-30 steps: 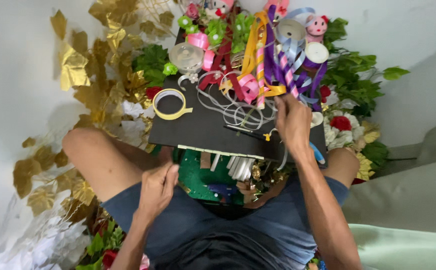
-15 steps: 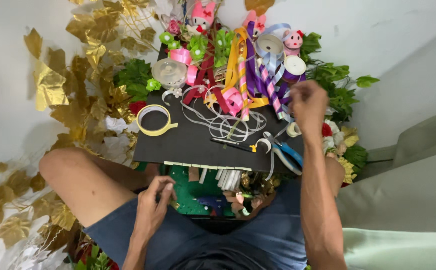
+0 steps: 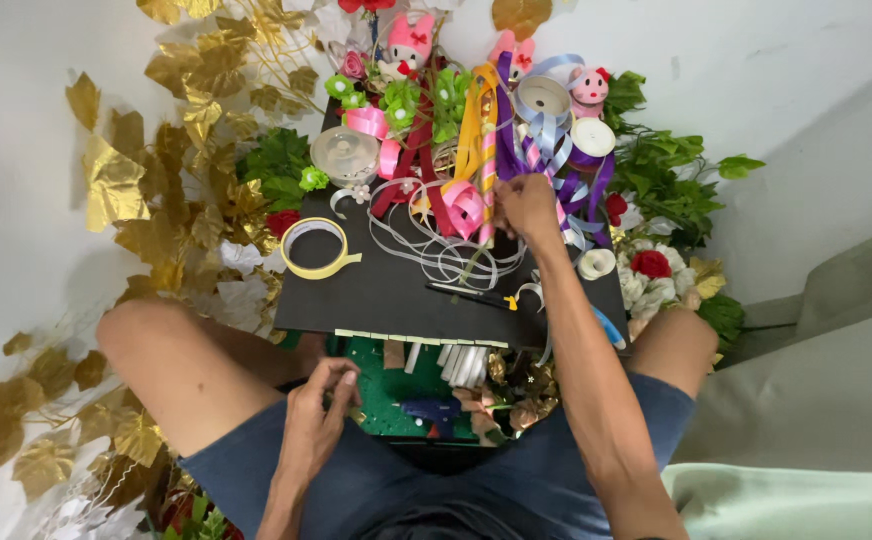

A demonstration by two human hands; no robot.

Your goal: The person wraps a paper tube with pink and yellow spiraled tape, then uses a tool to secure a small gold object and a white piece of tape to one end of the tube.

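Right hand is closed among the ribbons on the black board, apparently pinching one. Left hand is curled at the lap; its contents cannot be told.

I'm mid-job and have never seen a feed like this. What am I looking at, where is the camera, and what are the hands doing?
There is no machine here: the one picture comes from a camera worn on a person's head, looking down at their own lap and two bare hands. The person sits on the floor with a black board across their knees.

On the board lie a roll of yellow tape, loose white ribbon loops and a heap of coloured ribbons and spools. Gold leaves and green foliage lie around it.

The right hand reaches into the ribbon heap; whether its grip has closed on a strand I cannot tell. The left hand rests near the lap by the board's near edge; anything it holds is too small to make out.
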